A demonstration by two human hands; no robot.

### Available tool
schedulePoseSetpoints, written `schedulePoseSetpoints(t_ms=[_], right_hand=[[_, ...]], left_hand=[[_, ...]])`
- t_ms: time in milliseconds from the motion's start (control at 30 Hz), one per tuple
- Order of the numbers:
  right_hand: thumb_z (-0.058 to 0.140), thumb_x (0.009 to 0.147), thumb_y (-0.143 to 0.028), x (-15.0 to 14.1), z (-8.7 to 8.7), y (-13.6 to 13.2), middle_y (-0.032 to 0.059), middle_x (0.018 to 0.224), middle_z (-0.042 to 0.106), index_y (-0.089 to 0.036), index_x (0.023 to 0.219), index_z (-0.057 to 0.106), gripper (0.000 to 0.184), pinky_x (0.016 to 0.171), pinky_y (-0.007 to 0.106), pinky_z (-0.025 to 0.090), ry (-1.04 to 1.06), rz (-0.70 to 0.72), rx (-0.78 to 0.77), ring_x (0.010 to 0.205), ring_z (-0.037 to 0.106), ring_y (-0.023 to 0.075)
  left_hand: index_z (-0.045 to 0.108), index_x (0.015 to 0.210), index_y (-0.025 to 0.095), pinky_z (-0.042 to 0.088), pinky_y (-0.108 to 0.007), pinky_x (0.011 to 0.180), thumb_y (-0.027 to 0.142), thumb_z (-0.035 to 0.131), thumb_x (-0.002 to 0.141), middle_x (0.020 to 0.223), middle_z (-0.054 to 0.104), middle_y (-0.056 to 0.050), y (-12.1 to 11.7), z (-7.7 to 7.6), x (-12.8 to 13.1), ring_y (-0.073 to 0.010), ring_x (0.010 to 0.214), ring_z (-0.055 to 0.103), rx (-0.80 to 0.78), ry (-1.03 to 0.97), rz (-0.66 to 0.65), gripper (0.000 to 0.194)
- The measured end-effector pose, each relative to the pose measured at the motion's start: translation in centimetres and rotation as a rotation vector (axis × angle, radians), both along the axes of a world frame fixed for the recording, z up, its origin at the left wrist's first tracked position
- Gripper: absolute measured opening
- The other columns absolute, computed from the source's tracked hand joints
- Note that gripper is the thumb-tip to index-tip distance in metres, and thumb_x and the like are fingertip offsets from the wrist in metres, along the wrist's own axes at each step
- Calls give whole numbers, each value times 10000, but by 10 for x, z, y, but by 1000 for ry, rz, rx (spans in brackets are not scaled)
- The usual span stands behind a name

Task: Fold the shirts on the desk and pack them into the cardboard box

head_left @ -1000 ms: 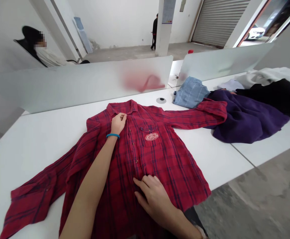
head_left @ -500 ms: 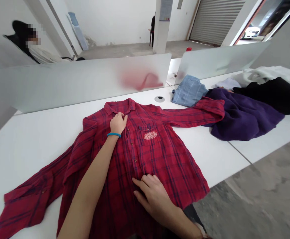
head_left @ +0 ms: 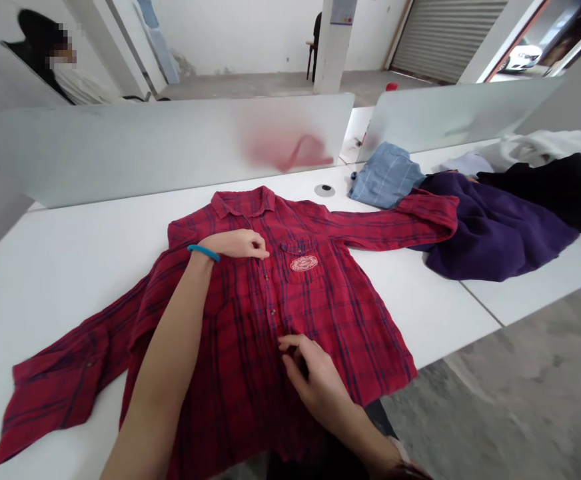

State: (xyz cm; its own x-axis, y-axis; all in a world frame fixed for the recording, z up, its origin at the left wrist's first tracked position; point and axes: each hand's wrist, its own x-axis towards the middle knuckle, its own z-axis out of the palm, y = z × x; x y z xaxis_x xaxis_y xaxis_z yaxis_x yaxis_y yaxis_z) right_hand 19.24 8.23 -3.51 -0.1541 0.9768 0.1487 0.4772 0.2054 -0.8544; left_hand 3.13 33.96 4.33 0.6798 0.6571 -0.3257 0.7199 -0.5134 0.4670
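Observation:
A red and navy plaid shirt [head_left: 240,320] lies front up on the white table, its sleeves spread to both sides. My left hand [head_left: 243,244], with a blue band at the wrist, is closed on the button edge below the collar, fingers curled down in a pinch. Lower on the same edge, my right hand [head_left: 318,377] rests with curved fingers, thumb and forefinger apart. An oval pale emblem [head_left: 304,264] marks the chest pocket between the hands. One shirt cuff lies over a purple garment at the right.
A folded blue garment [head_left: 388,177], the purple garment [head_left: 500,233], a black garment [head_left: 565,190] and white cloth [head_left: 560,147] are heaped on the table [head_left: 450,327] at right. A frosted divider [head_left: 170,147] runs along the back. Beyond it sits a person [head_left: 85,83].
My left hand has come down the button edge from beside the collar and turned rightward at the wrist. My right hand has moved slightly up and right, its fingers more curved.

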Motion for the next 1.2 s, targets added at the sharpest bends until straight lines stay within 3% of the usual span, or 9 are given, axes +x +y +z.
schedulePoseSetpoints(t_ms=[67, 133, 233, 367, 533, 633, 767, 1033, 1200], right_hand=[[448, 886, -142, 1, 1, 0, 48, 1076, 652, -215, 1193, 477, 317, 751, 278, 484, 59, -31, -39, 818, 607, 142], [431, 890, -139, 2, 3, 0, 64, 1180, 631, -218, 1294, 391, 414, 821, 290, 490, 89, -33, -69, 923, 620, 148], [395, 901, -136, 2, 5, 1, 74, 1250, 607, -212, 1387, 273, 506, 943, 329, 454, 100, -16, -89, 1109, 578, 162], [373, 899, -125, 0, 5, 2, 72, 1220, 628, -207, 1426, 230, 553, 972, 367, 439, 50, -1, -72, 1122, 573, 172], [405, 899, -148, -5, 7, 1, 102, 1185, 632, -173, 1389, 371, 492, 922, 483, 438, -262, 21, -6, 1059, 541, 251], [440, 890, -161, -6, 7, 0, 98, 1226, 601, -169, 1353, 435, 462, 998, 552, 349, -396, -19, 91, 1157, 446, 283], [385, 880, -101, -3, 1, 0, 75, 1296, 547, -177, 1373, 389, 499, 1111, 586, 175, -379, -88, 156, 1249, 375, 239], [333, 862, -51, 2, -1, 2, 78, 1286, 549, -192, 1363, 377, 521, 1126, 550, 206, -278, -85, 130, 1217, 434, 186], [393, 878, -92, 4, 0, 2, 72, 1244, 568, -195, 1294, 451, 433, 1135, 526, 212, -296, -75, 123, 1226, 436, 179]], left_hand=[[681, 726, 199, 377, -213, 611, 521, 566, 741, 724, 672, -1, -9, 7, 3, -122, 642, 558, -133, 127, -169, 342], [678, 689, 203, 368, -223, 598, 523, 603, 704, 712, 677, -7, -16, 10, 7, -127, 630, 559, -199, 220, -228, 330], [664, 661, 222, 360, -230, 572, 463, 704, 606, 732, 683, -3, -25, 11, 7, -138, 623, 564, -111, 267, -166, 250], [657, 708, 240, 344, -234, 524, 384, 762, 548, 693, 643, 14, -29, 17, -3, -148, 581, 548, 86, 269, -62, 239], [688, 654, 233, 373, -235, 549, 256, 749, 546, 710, 637, 6, -25, 15, -11, -154, 614, 565, 28, 191, -56, 126], [703, 637, 250, 388, -229, 585, 221, 735, 539, 681, 640, 23, -23, 8, -5, -145, 619, 565, 1, 141, -63, 108], [682, 589, 239, 374, -228, 567, 191, 710, 531, 645, 634, 23, -24, 2, 2, -140, 596, 536, -22, 178, -113, 80], [657, 632, 240, 357, -223, 542, 205, 709, 536, 573, 573, 43, -16, 2, -7, -129, 534, 503, 22, 265, -116, 114], [656, 703, 246, 370, -223, 566, 278, 669, 625, 646, 628, 31, -22, 20, -11, -141, 582, 559, -30, 145, -105, 85]])
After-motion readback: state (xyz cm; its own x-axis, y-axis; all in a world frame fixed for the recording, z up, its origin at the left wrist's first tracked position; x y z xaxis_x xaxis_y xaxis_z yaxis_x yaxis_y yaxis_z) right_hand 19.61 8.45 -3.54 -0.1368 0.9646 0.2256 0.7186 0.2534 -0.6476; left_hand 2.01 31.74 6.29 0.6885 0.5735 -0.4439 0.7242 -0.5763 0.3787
